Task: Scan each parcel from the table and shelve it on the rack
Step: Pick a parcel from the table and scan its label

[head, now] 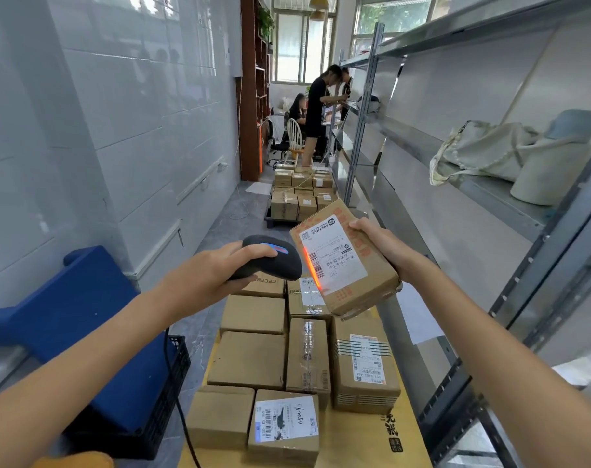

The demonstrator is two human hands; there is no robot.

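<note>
My right hand [376, 243] grips a brown cardboard parcel [343, 261] from its right side, held tilted above the table with its white label facing up. My left hand [216, 273] holds a black barcode scanner [272, 256] just left of the parcel. An orange scan line glows across the barcode at the label's left edge. Below, several more cardboard parcels [253, 359] lie packed on the yellow table [365, 434]. The grey metal rack [510, 204] runs along my right.
A blue chair [84, 319] on a black crate stands to my left by the tiled wall. White bags [490, 153] sit on a rack shelf. Farther down the aisle is a cart of boxes [300, 194], and people [316, 109] stand beyond it.
</note>
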